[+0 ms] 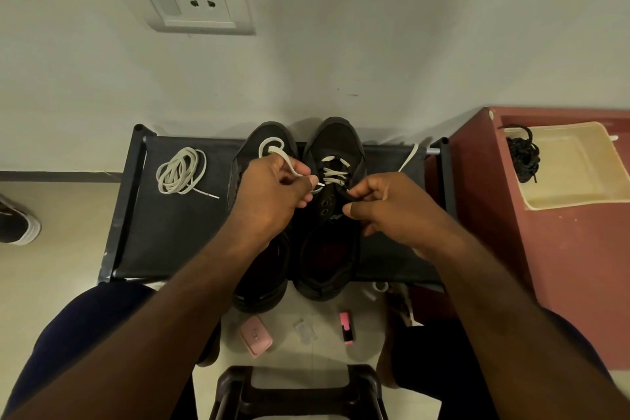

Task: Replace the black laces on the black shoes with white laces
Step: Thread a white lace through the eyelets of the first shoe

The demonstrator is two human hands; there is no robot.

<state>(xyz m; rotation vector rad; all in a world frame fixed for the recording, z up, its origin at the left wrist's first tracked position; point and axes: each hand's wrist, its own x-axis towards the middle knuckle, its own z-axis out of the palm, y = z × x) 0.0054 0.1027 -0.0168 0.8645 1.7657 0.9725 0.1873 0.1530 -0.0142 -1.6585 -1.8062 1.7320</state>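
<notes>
Two black shoes stand side by side on a black fabric rack (177, 225), toes toward the wall. The right shoe (332, 147) has a white lace (335, 174) threaded through its upper eyelets; lower eyelets show bare. My left hand (269, 194) pinches one end of this white lace, its tip pointing at the eyelets, with slack looping over the left shoe (269, 136). My right hand (385, 204) pinches the right shoe's eyelet flap. The lace's other end (409, 157) trails right across the rack. A second white lace (180, 170) lies coiled on the rack's left.
Removed black laces (523, 155) lie in a cream tray (576, 194) on a red-brown stool at right. On the floor below are a pink case (255, 336), a pink-black object (347, 327) and a dark stool (300, 392). Another shoe (17, 225) sits far left.
</notes>
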